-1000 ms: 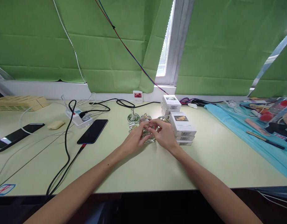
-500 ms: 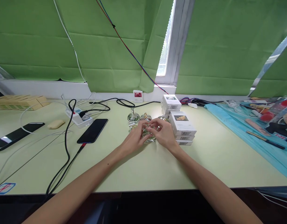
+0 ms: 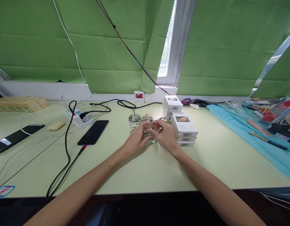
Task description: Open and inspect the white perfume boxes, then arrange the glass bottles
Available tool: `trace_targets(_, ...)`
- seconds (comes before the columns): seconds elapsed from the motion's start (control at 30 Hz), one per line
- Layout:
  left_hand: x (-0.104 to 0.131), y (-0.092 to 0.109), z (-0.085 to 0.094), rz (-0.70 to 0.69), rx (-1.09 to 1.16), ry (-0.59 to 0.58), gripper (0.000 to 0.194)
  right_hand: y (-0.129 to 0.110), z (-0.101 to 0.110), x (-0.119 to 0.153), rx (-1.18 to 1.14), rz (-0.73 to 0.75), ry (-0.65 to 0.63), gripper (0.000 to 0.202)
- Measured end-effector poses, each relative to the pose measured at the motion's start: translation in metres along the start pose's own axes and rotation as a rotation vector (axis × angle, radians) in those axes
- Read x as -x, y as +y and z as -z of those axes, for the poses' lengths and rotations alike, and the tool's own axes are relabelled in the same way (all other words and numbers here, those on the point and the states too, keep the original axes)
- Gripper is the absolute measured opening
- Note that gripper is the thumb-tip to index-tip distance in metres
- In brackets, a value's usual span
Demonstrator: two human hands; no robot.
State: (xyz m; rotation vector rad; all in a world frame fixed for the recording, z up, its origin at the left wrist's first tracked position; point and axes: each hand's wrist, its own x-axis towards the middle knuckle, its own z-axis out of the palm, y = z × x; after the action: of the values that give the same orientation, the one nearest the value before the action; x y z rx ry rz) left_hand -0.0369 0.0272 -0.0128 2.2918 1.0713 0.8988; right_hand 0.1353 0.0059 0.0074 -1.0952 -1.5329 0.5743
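Note:
My left hand [image 3: 135, 139] and my right hand [image 3: 167, 135] meet at the middle of the table, fingers curled inward around the top of a small glass perfume bottle [image 3: 152, 142]. Its lower body shows between and below my fingers; its neck is mostly hidden by them. Just behind stand similar round glass bottles: a clear one [image 3: 134, 118] at the left, a gold-necked one [image 3: 147, 118] in the centre, and another [image 3: 164, 119] partly covered by my right hand. Small shiny silver and gold pieces [image 3: 133, 127] lie beside my left fingers.
Stacked white boxes [image 3: 185, 125] stand right of my right hand, with more boxes [image 3: 173, 103] behind. A small white box [image 3: 139, 97] leans at the wall. Left are a phone [image 3: 93, 132] with its cable and a power strip [image 3: 79, 121]. Blue sheeting [image 3: 250, 135] covers the right side.
Both hands keep the same place and grip at the bottle, with hardly any finger movement. The whole view has shifted very slightly.

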Motion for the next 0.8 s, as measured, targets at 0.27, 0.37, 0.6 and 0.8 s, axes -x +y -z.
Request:
trace_targets(0.27, -0.0002, 0.0038, 0.0011, 0.006, -0.01, 0.007, 0.04, 0.0, 0.0014, 0.0014, 0.012, -0.007, -0.01, 0.013)
trace_targets(0.37, -0.0003, 0.0039, 0.001, 0.006, -0.009, 0.003, 0.039, -0.0002, 0.0017, 0.0015, 0.013, -0.005, -0.011, 0.013)
trace_targets(0.6, -0.0001, 0.0015, 0.0004, 0.003, -0.015, 0.002, 0.04, -0.001, 0.0015, 0.0018, 0.019, 0.0, -0.011, 0.013)
trace_targets(0.8, 0.0, 0.0028, 0.0002, 0.004, -0.015, 0.003, 0.04, -0.0013, 0.0016, 0.0017, 0.012, 0.004, -0.01, 0.014)
